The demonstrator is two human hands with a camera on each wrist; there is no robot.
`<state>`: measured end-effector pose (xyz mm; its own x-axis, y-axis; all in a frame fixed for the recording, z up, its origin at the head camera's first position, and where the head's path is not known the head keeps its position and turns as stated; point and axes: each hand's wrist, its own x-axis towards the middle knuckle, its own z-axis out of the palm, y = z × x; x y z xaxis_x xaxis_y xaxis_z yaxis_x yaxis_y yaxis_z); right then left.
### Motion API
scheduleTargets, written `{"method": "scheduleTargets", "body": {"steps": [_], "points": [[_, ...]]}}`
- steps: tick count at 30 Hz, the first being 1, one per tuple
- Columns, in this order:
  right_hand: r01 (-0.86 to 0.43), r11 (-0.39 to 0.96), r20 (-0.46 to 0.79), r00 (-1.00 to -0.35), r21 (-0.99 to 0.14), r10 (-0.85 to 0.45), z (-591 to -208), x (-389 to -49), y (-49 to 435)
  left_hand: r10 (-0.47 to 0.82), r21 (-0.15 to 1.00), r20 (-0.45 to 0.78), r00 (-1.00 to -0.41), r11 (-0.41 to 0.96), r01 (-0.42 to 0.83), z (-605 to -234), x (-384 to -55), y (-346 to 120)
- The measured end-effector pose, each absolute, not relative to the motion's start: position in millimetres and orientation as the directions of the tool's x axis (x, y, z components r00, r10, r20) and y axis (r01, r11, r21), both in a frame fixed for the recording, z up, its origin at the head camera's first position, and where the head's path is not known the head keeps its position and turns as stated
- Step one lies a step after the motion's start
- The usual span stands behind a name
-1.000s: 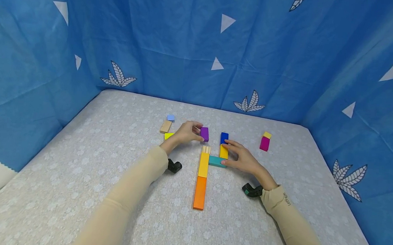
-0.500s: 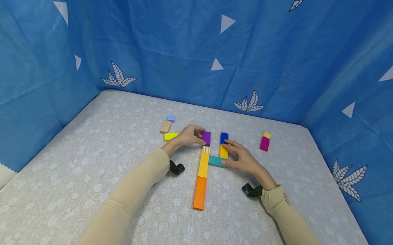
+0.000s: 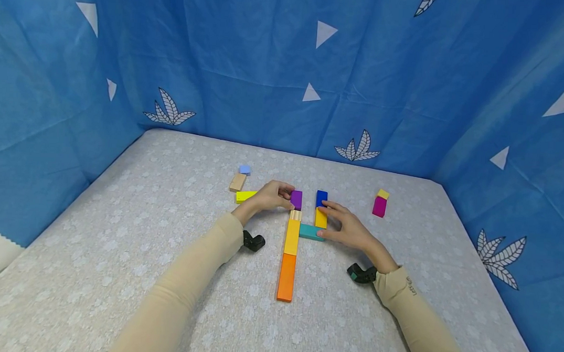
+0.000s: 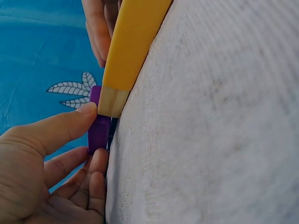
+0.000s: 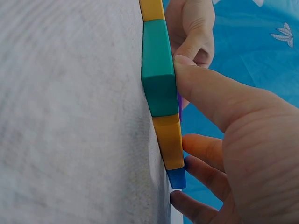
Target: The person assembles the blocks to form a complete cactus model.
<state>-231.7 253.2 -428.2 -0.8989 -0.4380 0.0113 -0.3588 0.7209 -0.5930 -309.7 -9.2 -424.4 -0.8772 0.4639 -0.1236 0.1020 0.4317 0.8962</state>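
Blocks: twelve in sight, counting the striped wood piece point(image 3: 296, 215) as one.
Purple block: one point(image 3: 296, 200), at the far end of the middle row; long axis running away from the person, near end towards the striped piece; whether they touch I cannot tell.
Left hand: one point(image 3: 271, 195), pinching the purple block, thumb near its close end.
Middle row: going back from the person, one orange block point(image 3: 286, 278), one amber block point(image 3: 291, 237), then the striped wood piece, all pointing lengthwise away.
Teal block: one point(image 3: 311, 232), lying crosswise, its left end against the amber block.
Short row: two, a golden block point(image 3: 320, 217) behind the teal's right end and a blue block point(image 3: 321, 198) behind that, both pointing away.
Right hand: one point(image 3: 346, 227), fingers spread, thumb touching the teal block, fingers beside the short row.
Left group: three, one lemon block point(image 3: 246, 197), one tan block point(image 3: 237, 182), one light-blue block point(image 3: 245, 170).
Right pair: two, a magenta block point(image 3: 379, 206) with a pale-yellow block point(image 3: 382, 194) just behind.
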Motion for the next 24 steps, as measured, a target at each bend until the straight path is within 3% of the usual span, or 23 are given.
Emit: {"method": "scheduleTargets", "body": {"steps": [24], "points": [[-0.362, 0.717, 0.009, -0.896, -0.596, -0.445, -428.6, -231.8, 254.0, 0.464, 0.889, -0.137, -0.875, 0.448, 0.099, -426.0, -311.0, -7.7]]}}
